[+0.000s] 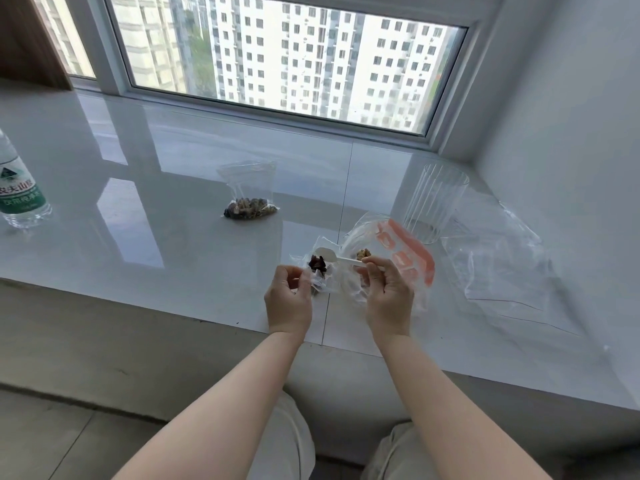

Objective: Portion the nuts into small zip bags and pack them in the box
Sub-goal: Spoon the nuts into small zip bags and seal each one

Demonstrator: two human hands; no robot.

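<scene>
1. We see our left hand (289, 295) pinching the edge of a small zip bag (320, 271), fingers curled on the plastic; dark nuts sit inside it near the mouth.
2. Our right hand (388, 292) grips the handle of a white plastic spoon (330, 255), whose bowl lies over the small bag's opening.
3. Just right of the spoon, a larger clear bag with an orange-red strip (408, 252) lies on the white bench (173, 168), with a few pale nuts (363, 253) inside it.
4. A filled zip bag (250, 199) rests farther back on the bench, well apart from our hands.
5. A clear ribbed plastic cup (433, 206) stands at the right, beside a loose pile of empty clear bags (502, 265).
6. A water bottle (20, 188) stands at the far left edge.
7. We cannot make out any box.
</scene>
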